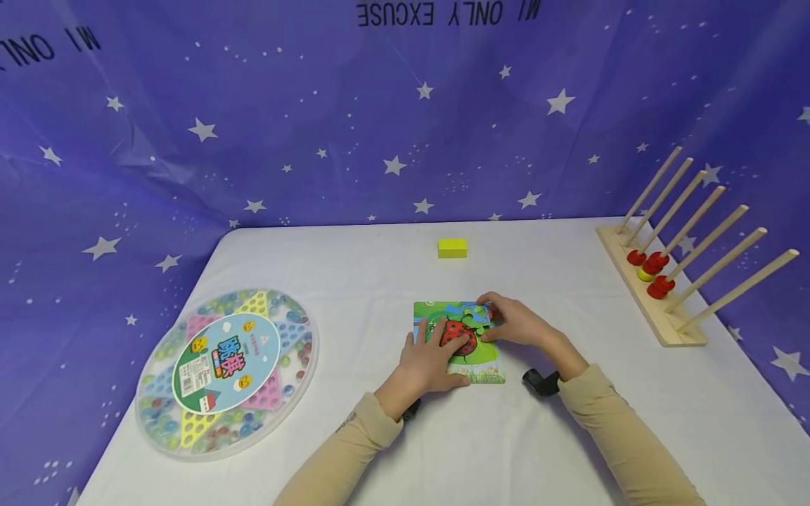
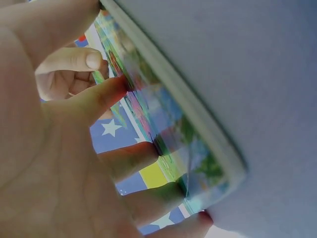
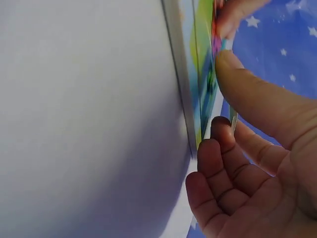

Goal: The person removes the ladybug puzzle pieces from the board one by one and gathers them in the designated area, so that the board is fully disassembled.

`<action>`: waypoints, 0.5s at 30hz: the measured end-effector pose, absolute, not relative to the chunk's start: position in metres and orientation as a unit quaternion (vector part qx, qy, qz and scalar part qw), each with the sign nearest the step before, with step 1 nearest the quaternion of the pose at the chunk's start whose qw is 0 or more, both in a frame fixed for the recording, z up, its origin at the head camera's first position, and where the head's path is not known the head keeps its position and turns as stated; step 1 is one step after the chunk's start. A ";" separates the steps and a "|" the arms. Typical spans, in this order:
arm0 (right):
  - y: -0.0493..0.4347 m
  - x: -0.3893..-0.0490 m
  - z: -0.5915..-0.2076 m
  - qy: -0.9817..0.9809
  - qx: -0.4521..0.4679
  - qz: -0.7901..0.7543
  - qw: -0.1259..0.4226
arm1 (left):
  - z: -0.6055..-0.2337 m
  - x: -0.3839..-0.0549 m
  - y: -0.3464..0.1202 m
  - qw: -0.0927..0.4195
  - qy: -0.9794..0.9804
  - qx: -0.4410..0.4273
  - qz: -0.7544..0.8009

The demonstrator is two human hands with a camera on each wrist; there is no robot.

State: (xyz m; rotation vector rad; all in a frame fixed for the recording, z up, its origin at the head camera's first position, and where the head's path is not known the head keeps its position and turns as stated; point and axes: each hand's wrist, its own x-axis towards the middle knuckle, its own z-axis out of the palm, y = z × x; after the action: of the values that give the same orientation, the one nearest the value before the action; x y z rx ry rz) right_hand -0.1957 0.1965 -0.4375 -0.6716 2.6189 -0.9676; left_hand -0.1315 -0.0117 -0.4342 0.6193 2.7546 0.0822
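Observation:
A square jigsaw puzzle (image 1: 484, 370) with a red ladybug on a green ground lies on the white table. My left hand (image 1: 425, 365) rests on its left part with the fingers spread, and in the left wrist view the fingertips (image 2: 116, 91) touch the picture surface. At the upper right corner, my right hand (image 1: 522, 322) pinches a thin green puzzle piece (image 3: 234, 121) between thumb and fingers. That piece is tilted up from the board, its edge showing in the right wrist view. Part of the picture is hidden under the left hand.
Behind the puzzle sits a yellow block (image 1: 452, 248). A round Chinese checkers set (image 1: 310, 379) with marbles lies on the left. At the right stands a wooden peg rack (image 1: 680, 330) with several red beads and a yellow one. A purple starry cloth (image 1: 354, 105) hangs behind.

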 end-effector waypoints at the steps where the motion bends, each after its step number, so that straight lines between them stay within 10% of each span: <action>1: 0.201 -0.195 -0.437 0.903 -0.228 -0.340 0.132 | -0.434 -0.131 -0.012 0.158 0.963 0.216 0.028; 15: 0.318 -0.186 -0.429 0.916 -0.098 -0.369 0.124 | -0.432 -0.129 -0.013 0.153 0.963 0.220 0.034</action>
State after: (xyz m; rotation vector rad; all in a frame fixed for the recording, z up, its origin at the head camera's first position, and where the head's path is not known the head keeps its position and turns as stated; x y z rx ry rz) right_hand -0.1860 0.3182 -0.4290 -0.2842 2.6698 -1.0753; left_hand -0.1290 -0.0125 -0.4324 0.6297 2.7613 0.0966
